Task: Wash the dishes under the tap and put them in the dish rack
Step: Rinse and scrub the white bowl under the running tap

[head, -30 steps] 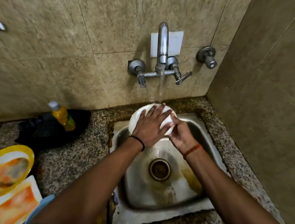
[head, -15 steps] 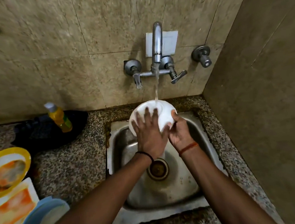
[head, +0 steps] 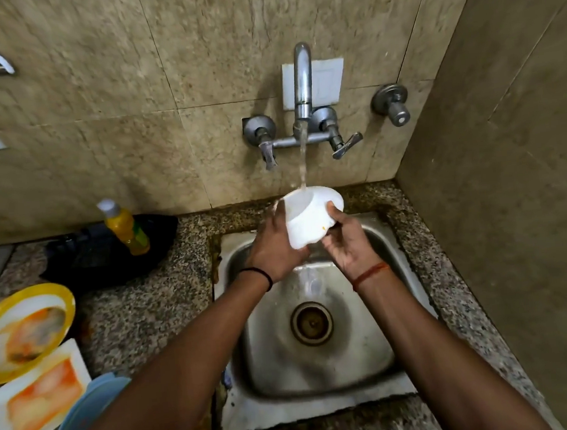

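A white bowl (head: 309,216) is held over the back of the steel sink (head: 391,250), its mouth tipped up and away toward the wall. Water runs from the tap (head: 302,86) onto the bowl's far rim and spills down into the sink. My left hand (head: 274,246) grips the bowl's left side. My right hand (head: 346,247) holds its right side and base, thumb on the wall of the bowl. A small orange speck shows on the bowl near my right thumb.
On the granite counter to the left lie a soiled yellow plate (head: 21,327), a soiled white square plate (head: 34,401) and a blue dish (head: 82,404). A yellow soap bottle (head: 127,228) stands on a black tray (head: 107,254). A wall closes in on the right.
The bowl has turned from facing me to mouth tipped away, base toward me. My left hand has slid off its face to the left side; my right hand now cups the base.
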Demonstrator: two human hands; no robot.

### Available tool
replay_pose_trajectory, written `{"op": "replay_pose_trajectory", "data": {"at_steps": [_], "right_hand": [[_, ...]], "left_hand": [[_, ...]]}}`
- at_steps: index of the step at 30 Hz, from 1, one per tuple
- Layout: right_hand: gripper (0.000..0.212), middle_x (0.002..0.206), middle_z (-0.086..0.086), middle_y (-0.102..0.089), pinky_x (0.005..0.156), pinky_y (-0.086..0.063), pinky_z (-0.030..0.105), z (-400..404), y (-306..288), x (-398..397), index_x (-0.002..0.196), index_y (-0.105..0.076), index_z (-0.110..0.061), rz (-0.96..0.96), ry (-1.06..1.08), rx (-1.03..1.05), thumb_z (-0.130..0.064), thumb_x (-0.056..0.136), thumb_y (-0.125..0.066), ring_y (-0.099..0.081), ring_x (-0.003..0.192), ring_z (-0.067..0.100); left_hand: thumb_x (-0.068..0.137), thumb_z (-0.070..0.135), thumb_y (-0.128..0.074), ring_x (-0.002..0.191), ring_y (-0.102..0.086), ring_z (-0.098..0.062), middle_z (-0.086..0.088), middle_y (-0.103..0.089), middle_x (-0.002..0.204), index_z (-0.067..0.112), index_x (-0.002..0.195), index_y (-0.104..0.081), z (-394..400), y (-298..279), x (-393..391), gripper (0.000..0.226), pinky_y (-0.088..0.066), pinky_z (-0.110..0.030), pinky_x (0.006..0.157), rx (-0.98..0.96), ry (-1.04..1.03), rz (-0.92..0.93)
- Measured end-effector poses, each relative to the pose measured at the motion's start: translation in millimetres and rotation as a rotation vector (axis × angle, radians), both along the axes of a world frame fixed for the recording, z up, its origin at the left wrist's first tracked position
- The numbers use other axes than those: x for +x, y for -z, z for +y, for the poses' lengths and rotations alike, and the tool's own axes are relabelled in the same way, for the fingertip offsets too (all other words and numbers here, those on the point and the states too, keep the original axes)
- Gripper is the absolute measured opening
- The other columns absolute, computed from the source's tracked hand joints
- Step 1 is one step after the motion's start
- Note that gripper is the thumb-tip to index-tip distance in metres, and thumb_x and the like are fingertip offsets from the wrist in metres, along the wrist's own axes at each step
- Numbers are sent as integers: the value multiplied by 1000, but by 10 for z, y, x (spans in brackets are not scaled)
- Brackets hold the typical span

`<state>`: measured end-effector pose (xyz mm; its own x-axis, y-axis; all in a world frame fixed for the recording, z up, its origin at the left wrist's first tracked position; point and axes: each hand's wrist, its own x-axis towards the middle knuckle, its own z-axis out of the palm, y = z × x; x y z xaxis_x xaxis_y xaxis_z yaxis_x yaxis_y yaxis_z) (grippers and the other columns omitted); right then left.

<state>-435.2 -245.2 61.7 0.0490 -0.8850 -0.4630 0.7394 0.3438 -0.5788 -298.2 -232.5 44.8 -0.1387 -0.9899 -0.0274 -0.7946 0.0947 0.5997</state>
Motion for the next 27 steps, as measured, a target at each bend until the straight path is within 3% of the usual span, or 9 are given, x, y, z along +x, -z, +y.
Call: {"op": "replay_pose_trajectory", "data": {"at_steps": [6,8,11,13,15,17,20,24,27], "right_hand": [[46,137,26,-52,106,-45,46,42,44,29,137,-44,9,91,-30,-56,-3,94,-55,-51,128,34],[43,132,23,-57,92,-55,35,86,46,40,134,-47,8,113,-59,-88,4,92,-55,-60,115,29],[39,103,10,-72,70,-60,25,146,59,92,123,-54,2,171,-111,-153,16,87,-54,-71,88,16],[46,104,11,-71,77,-59,27,187,67,176,124,-53,3,275,-124,-161,20,81,-59,-70,93,18],[55,119,18,-65,90,-55,35,216,91,249,126,-50,4,369,-109,-150,17,76,-68,-65,107,27],[54,117,20,-64,94,-53,41,221,121,285,121,-52,5,440,-88,-136,14,73,-73,-63,108,30],[35,90,15,-60,82,-59,35,209,91,299,102,-52,-1,423,-62,-108,10,76,-73,-65,87,25],[13,82,17,-67,67,-62,31,145,11,297,102,-59,2,370,-47,-30,-6,92,-61,-69,70,24],[28,71,17,-68,55,-61,32,73,-12,263,87,-58,3,372,-29,28,-20,101,-48,-71,62,27]], "left_hand": [[76,28,-72,131,-40,-32,-13,-31,149,11,147,-26,53,36,-30,87,-41,-39,104,28,-108,82],[76,24,-70,123,-49,-31,-12,-45,140,13,142,-37,71,24,-24,75,-46,-37,97,26,-135,124],[79,11,-62,104,-60,-33,-15,-62,119,12,130,-49,79,-14,-39,52,-49,-33,79,-23,-199,91],[81,4,-54,95,-63,-35,-16,-66,109,10,126,-50,79,-24,-51,46,-47,-33,70,-36,-253,39],[82,3,-51,92,-64,-36,-17,-65,106,10,123,-47,87,-14,-64,41,-50,-37,69,-34,-250,-15],[83,5,-52,94,-63,-38,-17,-63,109,10,120,-43,98,10,-62,39,-54,-43,73,-43,-217,-86],[83,6,-55,100,-62,-40,-19,-59,116,10,122,-39,88,38,-51,42,-52,-45,77,-80,-196,-170],[84,3,-51,97,-62,-40,-19,-56,118,8,130,-35,80,18,-53,49,-48,-43,73,-140,-176,-259],[84,2,-47,90,-63,-39,-19,-60,112,9,129,-37,82,36,-34,46,-46,-40,66,-169,-186,-227]]}}
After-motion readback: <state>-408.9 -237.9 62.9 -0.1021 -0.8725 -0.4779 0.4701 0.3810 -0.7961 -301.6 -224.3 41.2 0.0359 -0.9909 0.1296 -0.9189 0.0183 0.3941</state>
